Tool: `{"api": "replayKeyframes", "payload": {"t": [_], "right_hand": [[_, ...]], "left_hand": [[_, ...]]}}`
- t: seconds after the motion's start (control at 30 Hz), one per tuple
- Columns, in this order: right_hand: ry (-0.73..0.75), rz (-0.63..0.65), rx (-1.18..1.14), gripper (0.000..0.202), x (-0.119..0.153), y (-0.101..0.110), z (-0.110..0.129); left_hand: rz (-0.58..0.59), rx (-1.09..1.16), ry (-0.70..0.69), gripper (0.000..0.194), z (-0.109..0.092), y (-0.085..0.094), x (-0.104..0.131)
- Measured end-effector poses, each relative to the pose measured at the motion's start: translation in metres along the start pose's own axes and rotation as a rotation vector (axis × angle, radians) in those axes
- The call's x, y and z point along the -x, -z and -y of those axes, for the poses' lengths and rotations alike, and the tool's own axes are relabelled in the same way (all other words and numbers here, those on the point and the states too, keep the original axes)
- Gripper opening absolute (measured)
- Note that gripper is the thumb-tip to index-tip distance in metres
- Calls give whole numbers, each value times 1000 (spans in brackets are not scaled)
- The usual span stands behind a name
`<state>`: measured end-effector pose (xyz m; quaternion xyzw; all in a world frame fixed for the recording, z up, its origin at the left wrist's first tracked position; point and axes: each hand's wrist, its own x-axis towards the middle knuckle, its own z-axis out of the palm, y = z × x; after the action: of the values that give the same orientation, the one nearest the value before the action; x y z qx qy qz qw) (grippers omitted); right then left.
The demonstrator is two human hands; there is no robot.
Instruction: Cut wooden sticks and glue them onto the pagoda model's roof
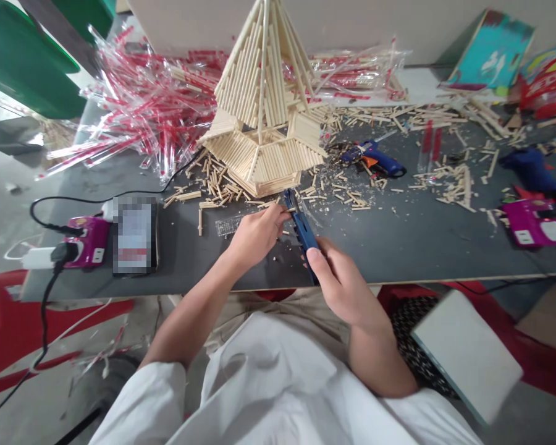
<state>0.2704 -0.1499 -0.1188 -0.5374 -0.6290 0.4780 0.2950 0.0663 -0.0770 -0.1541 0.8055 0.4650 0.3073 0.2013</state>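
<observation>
My right hand (336, 275) is wrapped round a dark blue hand cutter (304, 232), whose jaw end points away from me. In my left hand (259, 235) a short wooden stick (289, 211) is pinched, its end meeting the cutter near the jaws. Just beyond both hands stands a model built of wooden sticks (254, 157), with a tall pointed roof above a flared lower tier. Cut stick pieces (220, 179) lie scattered around its base. Left of my fingers rests a clear plastic ruler (229, 226).
Plastic wrappers with red ends (167, 105) heap at the back left. A blue glue gun (382, 162) lies right of the model. A phone (135, 235) and a purple power adapter (90, 241) sit at left, another purple adapter (537, 222) at right. Cables cross the table's left side.
</observation>
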Motion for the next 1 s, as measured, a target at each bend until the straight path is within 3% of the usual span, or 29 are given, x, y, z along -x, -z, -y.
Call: {"api": "replayKeyframes", "payload": {"t": [0.43,1.0], "right_hand": [[24,8,21,51,-2,-2,-2],[69,49,311,58,-5,-1,5]], "left_hand": [[67,-27,27,18,2,4,1],[78,-97,32,18,0,6,1]]}}
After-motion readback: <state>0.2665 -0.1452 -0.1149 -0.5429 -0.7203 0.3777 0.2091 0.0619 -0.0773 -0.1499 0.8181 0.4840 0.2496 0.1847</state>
